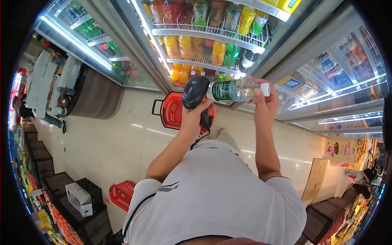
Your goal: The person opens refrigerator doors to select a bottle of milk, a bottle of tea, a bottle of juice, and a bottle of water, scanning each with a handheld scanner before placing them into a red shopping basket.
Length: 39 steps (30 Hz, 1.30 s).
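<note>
My left hand [195,117] is wrapped round the grip of a black handheld barcode scanner [195,90], and a dark cord hangs from the handle. Beside the scanner head, a clear water bottle with a green label [229,90] lies sideways in the air. My right hand [265,101] holds the bottle near its white cap, which points right. The scanner's head overlaps the bottle's base end in this view. Below both hands, a red shopping basket [171,111] with a black handle rests on the floor, partly hidden by my left hand and the scanner.
Ahead stands a drinks cooler with bottles on wire shelves [204,33]; glass doors [326,77] flank it. Another red basket [122,194] sits on the floor at lower left, near a white crate [79,199]. A curved counter [96,94] stands at left, and flattened cardboard [314,179] lies at right.
</note>
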### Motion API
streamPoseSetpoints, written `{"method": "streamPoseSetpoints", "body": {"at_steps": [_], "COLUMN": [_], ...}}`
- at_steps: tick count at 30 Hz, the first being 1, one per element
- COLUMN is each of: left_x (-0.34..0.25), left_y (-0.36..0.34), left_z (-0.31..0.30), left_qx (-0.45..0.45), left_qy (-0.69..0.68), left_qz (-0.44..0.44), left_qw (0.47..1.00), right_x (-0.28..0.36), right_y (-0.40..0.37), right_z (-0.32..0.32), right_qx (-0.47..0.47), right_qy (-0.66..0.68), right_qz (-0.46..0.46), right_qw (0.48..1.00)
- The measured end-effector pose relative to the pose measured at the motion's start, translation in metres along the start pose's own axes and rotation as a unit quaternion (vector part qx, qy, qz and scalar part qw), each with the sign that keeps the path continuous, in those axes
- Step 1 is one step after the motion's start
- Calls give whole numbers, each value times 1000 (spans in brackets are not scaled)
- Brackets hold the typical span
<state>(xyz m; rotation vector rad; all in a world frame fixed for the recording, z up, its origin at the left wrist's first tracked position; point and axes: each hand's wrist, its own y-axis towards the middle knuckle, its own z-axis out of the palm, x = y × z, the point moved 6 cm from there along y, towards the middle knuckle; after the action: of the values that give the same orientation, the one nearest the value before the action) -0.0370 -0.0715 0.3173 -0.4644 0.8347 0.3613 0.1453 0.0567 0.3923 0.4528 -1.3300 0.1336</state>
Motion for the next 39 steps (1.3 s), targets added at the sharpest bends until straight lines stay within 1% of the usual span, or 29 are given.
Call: {"method": "streamPoseSetpoints", "body": {"at_steps": [1,3,4,5,7,8,9,11,13,15,16,17,18,19,20,21,23,24,25,27,28,29,31,32,33,35,37,38,39], "left_x": [0,-3,-4,-4,-6,-3,2,13,17,17,17,18,18,19,20,18,13,-8,-13,-18,-19,-17,-6,-2,0,-2,10,18,22], "left_y": [-3,-7,-9,-10,-9,-8,-6,-6,-6,-9,-10,-11,-12,-12,-14,-16,-23,-39,-45,-56,-59,-59,-57,-57,-59,-62,-56,-56,-53], "left_z": [6,18,22,26,34,34,35,35,34,36,37,38,38,39,38,35,26,32,30,36,36,35,29,28,28,31,11,4,-2], "left_qx": [-1,10,19,21,31,43,49,54,56,62,61,59,63,98,132,135,189,259,261,315,317,317,302,288,291,273,204,168,130], "left_qy": [0,-19,-11,-9,44,73,74,52,51,39,36,32,32,58,83,84,210,308,308,404,420,421,393,364,364,333,325,251,218], "left_qz": [-6,-15,-16,-22,-5,-23,-26,-22,-36,-51,-69,-88,-89,-112,-135,-136,-117,-104,-103,-57,-98,-97,-122,-122,-122,-120,-33,-46,-12], "left_qw": [1000,1000,1000,999,999,996,996,997,996,996,995,994,993,987,978,978,952,910,909,857,845,844,860,877,876,895,923,952,967], "right_x": [-10,-22,-30,-29,-21,-20,-17,-14,-12,-22,-32,-41,-52,-62,-66,-68,-90,-102,-109,-114,-115,-112,-106,-99,-95,-94,-101,-97,-94], "right_y": [0,3,2,0,-2,0,1,3,6,7,6,4,1,-2,-4,-4,-4,-7,-6,-7,-7,-7,-8,-10,-12,-16,-21,-26,-36], "right_z": [1,2,7,14,25,25,21,28,20,14,9,9,6,1,2,3,-3,-13,-17,-19,-20,-19,-17,-14,-14,-14,-18,-17,-17], "right_qx": [-3,-58,-24,-31,-45,-7,-12,81,87,129,104,102,46,-11,-31,-33,-106,-155,-156,-160,-160,-157,-154,-153,-152,-149,-140,-137,-133], "right_qy": [-2,59,93,91,197,242,240,270,255,231,213,211,238,266,287,286,372,375,375,390,390,368,347,338,328,323,316,300,285], "right_qz": [4,-114,-109,-107,-119,-104,-107,-41,-31,5,-14,-17,7,30,66,64,143,174,172,181,180,172,162,159,157,139,115,105,98], "right_qw": [1000,990,989,990,972,965,965,959,963,964,971,972,970,964,955,956,911,897,898,889,889,900,911,915,919,924,932,938,944]}}
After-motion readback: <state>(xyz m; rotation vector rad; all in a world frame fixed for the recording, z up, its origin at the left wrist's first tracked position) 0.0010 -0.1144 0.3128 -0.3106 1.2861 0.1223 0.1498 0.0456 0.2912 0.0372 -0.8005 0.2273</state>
